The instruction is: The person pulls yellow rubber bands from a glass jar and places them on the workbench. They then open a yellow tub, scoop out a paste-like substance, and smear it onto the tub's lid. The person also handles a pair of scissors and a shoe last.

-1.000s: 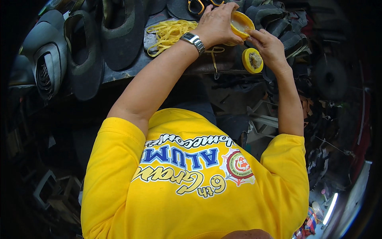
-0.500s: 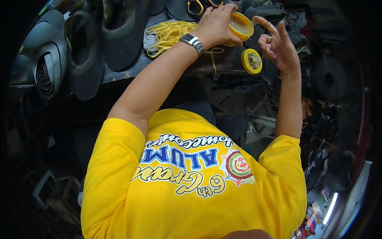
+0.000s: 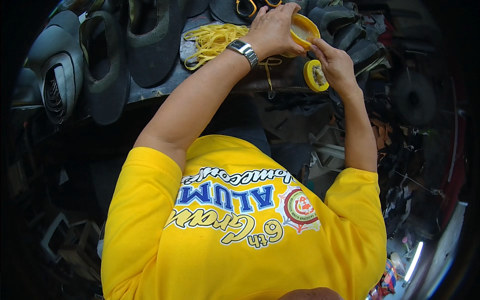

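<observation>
My left hand [image 3: 272,30], with a metal watch [image 3: 243,52] on its wrist, is wrapped round a round yellow tub [image 3: 311,25], tipped so that a pale, wet-looking paste shows inside. At the tub's near right rim, the thumb and forefinger of my right hand [image 3: 336,62] close on the edge; the other fingers are curled and partly hidden. Just below sits a yellow lid [image 3: 311,76], its inner face crusted with dried paste, close to the bench's front edge. Thin yellow straps [image 3: 215,42] lie heaped beside my left wrist.
Dark shoe uppers and soles [image 3: 105,70] line the left of the dark bench [image 3: 170,90]. Orange-handled scissors [image 3: 246,7] lie at the back. More black shoe parts [image 3: 350,35] are piled on the right. Below the bench stands a pale plastic stool [image 3: 330,147].
My right hand has moved left and inward from beside the tub to its rim, and its spread fingers have closed. My left hand and the tub have barely moved.
</observation>
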Motion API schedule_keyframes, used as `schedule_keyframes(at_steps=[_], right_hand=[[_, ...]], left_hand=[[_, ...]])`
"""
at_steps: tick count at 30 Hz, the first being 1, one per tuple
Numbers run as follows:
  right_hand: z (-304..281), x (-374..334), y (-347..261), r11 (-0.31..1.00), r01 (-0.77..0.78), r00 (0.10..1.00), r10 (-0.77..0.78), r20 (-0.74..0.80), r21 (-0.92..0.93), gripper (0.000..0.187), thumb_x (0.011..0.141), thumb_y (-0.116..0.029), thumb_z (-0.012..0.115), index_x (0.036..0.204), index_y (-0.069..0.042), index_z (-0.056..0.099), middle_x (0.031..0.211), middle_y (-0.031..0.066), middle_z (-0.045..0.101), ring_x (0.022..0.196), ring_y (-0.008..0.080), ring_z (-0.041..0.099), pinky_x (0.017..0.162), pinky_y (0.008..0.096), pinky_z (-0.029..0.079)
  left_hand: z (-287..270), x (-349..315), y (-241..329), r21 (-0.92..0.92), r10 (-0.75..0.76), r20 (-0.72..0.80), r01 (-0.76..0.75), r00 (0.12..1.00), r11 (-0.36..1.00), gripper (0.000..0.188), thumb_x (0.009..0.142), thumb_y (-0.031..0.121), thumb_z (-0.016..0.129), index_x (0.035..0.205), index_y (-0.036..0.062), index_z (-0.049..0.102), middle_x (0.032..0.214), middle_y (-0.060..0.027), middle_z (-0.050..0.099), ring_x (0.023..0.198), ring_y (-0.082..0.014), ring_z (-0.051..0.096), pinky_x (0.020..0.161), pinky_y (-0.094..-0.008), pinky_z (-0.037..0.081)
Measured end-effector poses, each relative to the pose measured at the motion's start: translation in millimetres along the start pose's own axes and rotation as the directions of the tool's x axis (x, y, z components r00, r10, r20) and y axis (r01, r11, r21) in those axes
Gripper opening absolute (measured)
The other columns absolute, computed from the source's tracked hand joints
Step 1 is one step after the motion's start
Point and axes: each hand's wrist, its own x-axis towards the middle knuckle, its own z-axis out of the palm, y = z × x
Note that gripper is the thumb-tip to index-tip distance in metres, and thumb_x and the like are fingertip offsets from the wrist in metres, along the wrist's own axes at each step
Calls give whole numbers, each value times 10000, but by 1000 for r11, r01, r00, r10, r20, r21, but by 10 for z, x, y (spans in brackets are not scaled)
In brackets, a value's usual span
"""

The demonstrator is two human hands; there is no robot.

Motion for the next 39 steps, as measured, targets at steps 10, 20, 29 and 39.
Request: schedule_keyframes(at_steps=[10,20,29,39], right_hand=[[-308,29,17,38,-329,941,99,324,944,560,999,-457,598,1341,-14,573,845,100,678,485,58,500,491,160,386],[-179,-101,264,-422,-470,881,-178,438,775,565,1088,-408,389,1462,14,418,925,174,704,414,58,490,430,170,429],[-271,-206,187,-18,-368,914,176,365,930,418,1045,-304,547,1331,-3,595,874,101,693,518,52,520,476,142,407],[-167,106,237,-48,-508,853,108,510,860,362,968,-192,628,1293,-32,614,818,12,606,577,31,481,517,160,385]], left_hand=[[97,-91,-102,35,33,50,-35,998,999,1043,575,483,940,1431,152,445,1462,-147,506,1351,-319,500,1149,-601,247],[-483,-113,-94,535,399,239,-463,885,707,591,794,343,771,1284,53,610,1378,-156,544,1321,-299,483,1115,-503,333],[-487,-56,26,298,217,342,-324,914,898,356,836,222,776,1142,46,727,1287,-114,636,1150,-246,648,994,-314,521],[-440,-35,-70,7,162,245,-169,956,986,318,857,208,791,1133,63,728,1458,-141,501,1154,-291,657,978,-357,555]])
